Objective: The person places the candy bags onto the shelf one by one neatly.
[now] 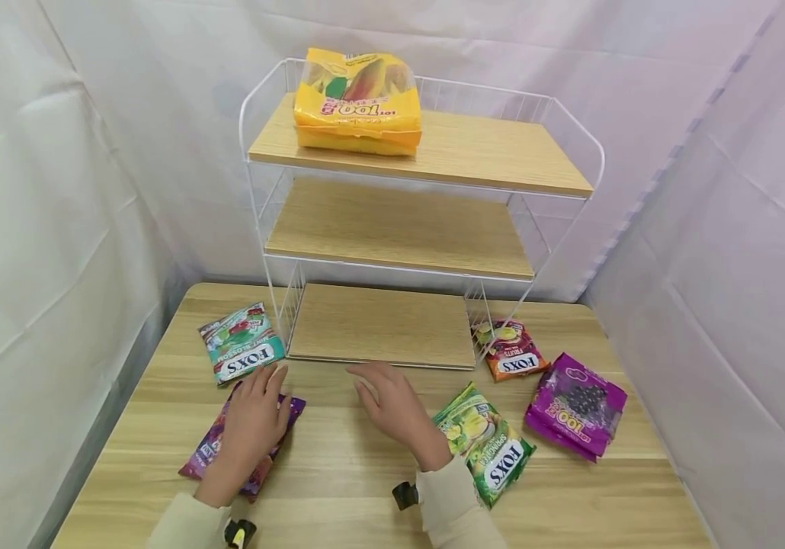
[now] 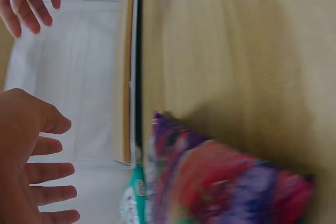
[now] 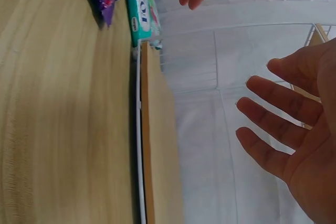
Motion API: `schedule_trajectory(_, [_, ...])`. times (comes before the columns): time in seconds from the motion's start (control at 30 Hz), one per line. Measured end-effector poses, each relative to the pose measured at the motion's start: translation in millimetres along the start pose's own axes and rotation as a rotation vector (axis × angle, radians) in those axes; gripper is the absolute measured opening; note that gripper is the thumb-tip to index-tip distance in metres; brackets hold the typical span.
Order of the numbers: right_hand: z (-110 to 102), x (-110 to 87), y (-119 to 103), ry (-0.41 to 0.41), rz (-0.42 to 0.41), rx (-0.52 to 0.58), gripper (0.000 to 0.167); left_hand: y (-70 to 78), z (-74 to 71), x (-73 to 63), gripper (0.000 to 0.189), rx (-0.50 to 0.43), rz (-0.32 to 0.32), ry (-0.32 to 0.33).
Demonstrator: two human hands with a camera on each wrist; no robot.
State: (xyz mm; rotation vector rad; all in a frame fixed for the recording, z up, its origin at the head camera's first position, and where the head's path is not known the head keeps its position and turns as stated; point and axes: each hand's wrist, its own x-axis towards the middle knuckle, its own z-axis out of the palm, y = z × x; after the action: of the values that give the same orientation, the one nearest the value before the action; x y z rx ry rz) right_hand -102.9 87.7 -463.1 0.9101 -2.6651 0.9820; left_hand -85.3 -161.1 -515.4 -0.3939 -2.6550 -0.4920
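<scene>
Left hand (image 1: 254, 412): above purple-red packet (image 2: 226, 187), fingers (image 2: 52, 172) released | right hand (image 1: 389, 404): above table (image 1: 338, 450), likewise released

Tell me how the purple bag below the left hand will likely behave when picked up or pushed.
The purple bag will probably flex in the fingers, since its surface looks creased and lumpy. Pushed, it would likely slide rather than roll or tip, as it lies on its broad side on the table.

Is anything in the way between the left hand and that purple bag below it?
Nothing visible is: the left hand hovers above the purple bag with only open space between them. The turquoise bag lies farther back, not between them.
</scene>
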Motion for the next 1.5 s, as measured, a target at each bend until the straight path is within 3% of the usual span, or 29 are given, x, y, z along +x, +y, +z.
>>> schedule_trajectory(0.3, [16, -16.4, 3, -0.009, 0.029, -0.008, 0.026, 4.1, 8.7, -23.9, 0.048, 0.027, -0.102, -0.128])
schedule_trajectory(0.7, [27, -26.3, 8, -0.070, 0.061, -0.024, 0.025, 4.5, 15.5, -40.3, 0.055, 0.123, -0.262, -0.105])
schedule_trajectory(0.87, [31, -27.3, 7, -0.082, 0.074, -0.028, 0.024, 9.1, 17.9, -39.0, 0.058, 0.137, -0.323, -0.166])
schedule_trajectory(1.0, [32, -29.0, 7, -0.092, 0.087, -0.033, 0.023, 10.3, 20.2, -38.2, 0.060, 0.151, -0.320, -0.205])
schedule_trajectory(1.33, [37, -33.0, 9, -0.119, 0.106, -0.052, 0.024, 22.0, 29.6, -37.5, 0.059, 0.108, -0.274, -0.223])
schedule_trajectory(1.5, [40, -33.8, 10, -0.120, 0.107, -0.075, 0.024, 30.4, 34.6, -37.7, 0.055, 0.089, -0.217, -0.201])
